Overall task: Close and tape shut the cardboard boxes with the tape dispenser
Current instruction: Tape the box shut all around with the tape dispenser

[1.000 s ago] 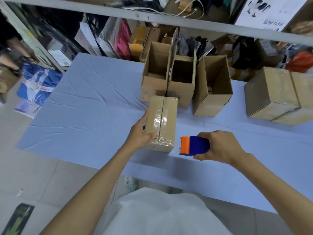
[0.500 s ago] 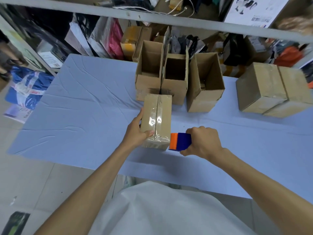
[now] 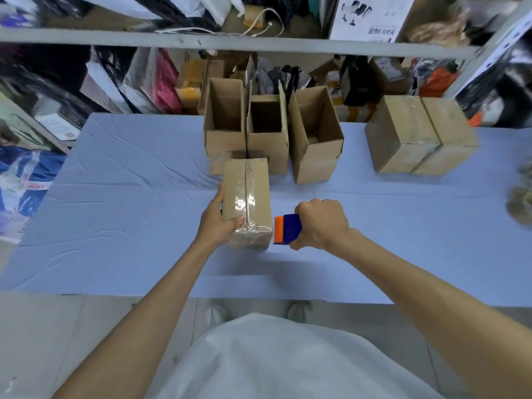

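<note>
The blue tape dispenser with orange front end [image 3: 285, 229], gripped in the right hand [image 3: 321, 223], was brought leftward, from well apart to just beside the near right corner of the closed, taped brown cardboard box [image 3: 247, 197]. At 0.5 s ago it appeared against that corner; a narrow gap is now noted.

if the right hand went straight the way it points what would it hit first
Probably the right side of the taped cardboard box; the tape dispenser in the right hand aims left at it, though depth is unclear.
</note>
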